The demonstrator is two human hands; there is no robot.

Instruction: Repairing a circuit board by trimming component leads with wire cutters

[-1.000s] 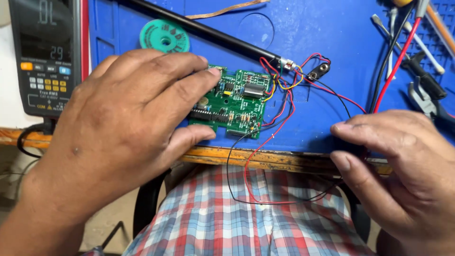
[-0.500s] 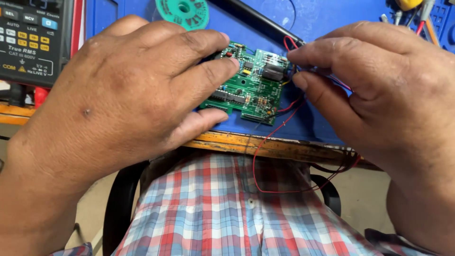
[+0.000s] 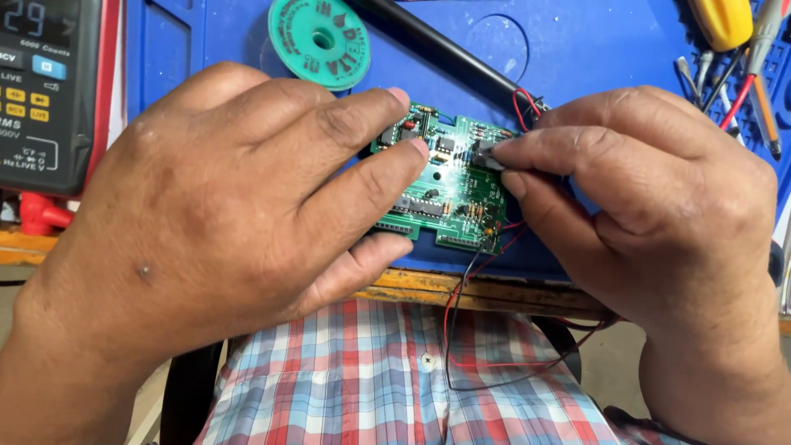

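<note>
A green circuit board [image 3: 454, 185] studded with small components lies on a blue work mat [image 3: 577, 58] near the bench's front edge. My left hand [image 3: 222, 206] rests over the board's left side, fingers spread on top and the thumb under its lower edge. My right hand [image 3: 651, 206] comes in from the right, with thumb and forefinger pinched on a small component [image 3: 486, 152] at the board's upper right. Red and black wires [image 3: 461, 346] run from the board and hang down over my checked shirt.
A grey multimeter [image 3: 45, 82] with a red probe plug [image 3: 37, 216] stands at the left. A green solder-wick spool [image 3: 320, 41] and a black rod [image 3: 445, 51] lie behind the board. Screwdrivers and small tools [image 3: 737, 58] crowd the upper right. The wooden bench edge [image 3: 428, 287] runs below.
My right hand rose from the bench edge to the board and pinched a component at its upper right. My left hand stayed on the board. The view moved closer.
</note>
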